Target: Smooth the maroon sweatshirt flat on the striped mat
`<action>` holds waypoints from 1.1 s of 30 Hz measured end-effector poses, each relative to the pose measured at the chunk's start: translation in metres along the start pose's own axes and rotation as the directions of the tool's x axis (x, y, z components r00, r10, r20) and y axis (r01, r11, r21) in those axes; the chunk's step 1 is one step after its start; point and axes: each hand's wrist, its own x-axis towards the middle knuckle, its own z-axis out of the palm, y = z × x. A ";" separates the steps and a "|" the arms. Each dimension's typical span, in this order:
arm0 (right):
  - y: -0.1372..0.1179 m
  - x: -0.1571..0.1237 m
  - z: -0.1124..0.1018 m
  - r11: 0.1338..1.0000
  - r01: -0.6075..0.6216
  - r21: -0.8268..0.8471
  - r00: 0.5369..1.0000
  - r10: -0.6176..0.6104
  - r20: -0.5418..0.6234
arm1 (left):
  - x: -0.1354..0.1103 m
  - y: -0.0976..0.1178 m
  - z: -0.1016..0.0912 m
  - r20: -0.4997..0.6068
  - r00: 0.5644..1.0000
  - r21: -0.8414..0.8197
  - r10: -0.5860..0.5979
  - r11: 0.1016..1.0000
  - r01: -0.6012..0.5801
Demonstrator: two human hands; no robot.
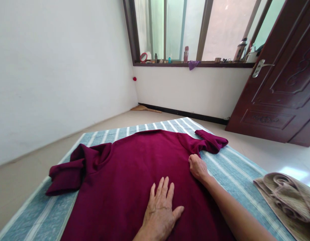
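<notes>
Striped blue mat [232, 177] carries a soft, limp maroon sweater [127, 167], likely easiest taken by its edge. The left hand [160, 211] lies flat, fingers wide; the right hand [198, 167] pinches that edge.

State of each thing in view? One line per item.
maroon long-sleeved top: spread flat, sleeves folded and bunched
left hand: palm down on the top, fingers spread
right hand: curled at the top's edge, near a sleeve
striped blue cloth: spread flat under the top
brown towel: crumpled
dark wooden door: open
purple cloth: draped over the windowsill
broom: lying on the floor by the wall
</notes>
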 end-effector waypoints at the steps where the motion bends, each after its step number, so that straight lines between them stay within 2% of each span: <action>1: 0.004 0.003 -0.003 0.999 -0.046 0.023 0.999 0.046 -0.016 | 0.000 0.000 0.000 0.000 1.000 -0.003 -0.001 1.000 0.001; 4: 0.026 0.012 -0.024 0.978 -0.192 0.086 0.979 0.197 -0.059 | 0.000 -0.001 0.001 0.008 1.000 -0.016 -0.009 1.000 0.009; 6: 0.048 0.016 -0.046 0.950 -0.300 0.089 0.947 0.308 -0.093 | 0.000 -0.001 0.002 0.012 1.000 -0.024 -0.012 1.000 0.012; 9: 0.079 0.015 -0.077 0.889 -0.458 0.012 0.876 0.454 -0.161 | 0.000 -0.001 0.001 0.007 1.000 -0.034 -0.011 0.999 0.011; 11: 0.088 0.010 -0.086 0.871 -0.489 -0.047 0.863 0.475 -0.173 | 0.000 -0.001 0.000 0.009 1.000 -0.039 -0.012 0.999 0.013; 13: 0.085 0.002 -0.082 0.880 -0.468 -0.083 0.882 0.458 -0.115 | 0.000 -0.001 -0.001 0.027 1.000 -0.042 -0.017 0.999 0.018; 16: 0.064 -0.008 -0.059 0.906 -0.410 -0.102 0.910 0.414 0.026 | 0.000 -0.001 -0.001 0.031 0.999 -0.038 -0.015 0.999 0.016; 19: 0.043 -0.015 -0.036 0.931 -0.346 -0.118 0.927 0.359 0.111 | 0.000 -0.002 0.001 0.006 1.000 -0.032 -0.009 0.999 0.009; 22: 0.037 -0.018 -0.029 0.938 -0.319 -0.133 0.932 0.336 0.134 | -0.001 -0.003 0.002 -0.001 1.000 -0.032 -0.005 0.999 0.005; 26: 0.044 -0.017 -0.032 0.932 -0.336 -0.137 0.928 0.352 0.124 | -0.001 -0.006 0.007 -0.033 0.999 -0.044 0.014 0.999 -0.016; 28: 0.046 -0.016 -0.032 0.931 -0.333 -0.149 0.928 0.351 0.120 | 0.000 -0.011 0.010 -0.106 0.994 -0.063 0.029 0.997 -0.036; 30: 0.045 -0.016 -0.031 0.934 -0.315 -0.167 0.935 0.336 0.116 | 0.004 -0.020 0.011 -0.236 0.971 -0.066 0.031 0.997 -0.048; 32: 0.043 -0.017 -0.028 0.938 -0.292 -0.189 0.943 0.315 0.108 | 0.009 -0.031 0.010 -0.350 0.937 -0.031 -0.009 1.000 -0.002; 33: 0.042 -0.019 -0.027 0.938 -0.282 -0.201 0.946 0.306 0.103 | 0.011 -0.037 0.009 -0.370 0.928 -0.003 -0.043 0.999 0.045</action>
